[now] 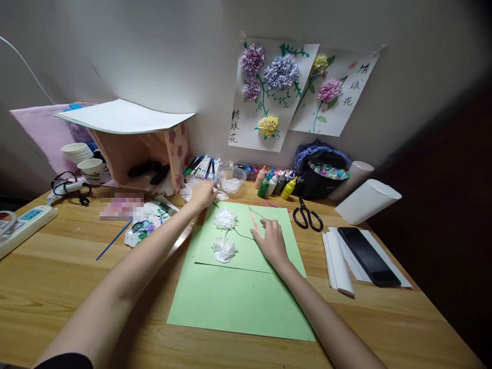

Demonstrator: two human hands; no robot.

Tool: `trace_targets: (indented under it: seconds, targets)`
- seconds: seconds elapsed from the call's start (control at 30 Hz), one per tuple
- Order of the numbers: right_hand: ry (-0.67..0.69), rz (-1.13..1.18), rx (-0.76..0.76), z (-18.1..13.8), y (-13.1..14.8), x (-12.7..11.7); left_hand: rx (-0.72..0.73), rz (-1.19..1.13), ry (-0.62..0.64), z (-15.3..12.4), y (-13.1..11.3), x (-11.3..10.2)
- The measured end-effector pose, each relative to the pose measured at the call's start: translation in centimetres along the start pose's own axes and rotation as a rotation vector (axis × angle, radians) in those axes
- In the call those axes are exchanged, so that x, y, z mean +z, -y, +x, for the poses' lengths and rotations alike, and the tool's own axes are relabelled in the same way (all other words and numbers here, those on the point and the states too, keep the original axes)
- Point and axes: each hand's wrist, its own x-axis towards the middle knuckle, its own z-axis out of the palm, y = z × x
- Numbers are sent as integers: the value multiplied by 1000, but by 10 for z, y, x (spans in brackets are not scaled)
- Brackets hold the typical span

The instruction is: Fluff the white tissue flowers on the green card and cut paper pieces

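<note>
Two sheets of green paper lie stacked on the wooden desk. Two white tissue flowers sit on the upper sheet, joined by thin drawn black stems. My right hand rests flat on the green paper just right of the flowers, its fingers stretched out. My left hand reaches past the paper's top left corner to a pile of white tissue pieces near the marker pens. Its fingers are curled around the tissue.
A paint palette and a blue brush lie left of the paper. Scissors, a phone, folded white paper, paint bottles, a marker case and a plastic bowl stand right and behind. A power strip sits far left.
</note>
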Motion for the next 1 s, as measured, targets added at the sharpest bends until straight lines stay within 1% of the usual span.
trace_targets:
  seconds: [0.07,0.17,0.3,0.4,0.53,0.6,0.67,0.7,0.77,0.83,0.9,1.0]
  targets:
    - [4,-27,-43,-2,-1,4,-11,-11,60,8,-5,12]
    - [52,-25,-55,-7,0,1,-31,-31,102,14,-8,26]
    - [90,-11,-39,-7,1,-4,-37,-87,110,15,-10,32]
    - [79,8,-39,-6,1,-4,-20,-151,74,14,-10,30]
    - [69,16,-45,-6,0,-2,3,-246,-38,13,-11,24]
    - [73,6,-45,-6,0,-3,16,-294,-69,13,-11,22]
    - [88,-30,-38,-6,1,-4,24,-388,-83,12,-11,20]
    - [103,-66,-33,-6,2,-5,21,-475,-85,10,-12,19]
    - [148,-174,-14,-6,6,-6,18,-703,-78,0,-15,15]
    - [199,-302,-5,-7,10,-8,25,-919,-65,-17,-19,10]
    - [237,-417,-14,-8,15,-8,22,-1040,-55,-43,-24,4]
    - [275,-531,-50,-11,18,-8,-29,-1129,-35,-87,-30,-4]
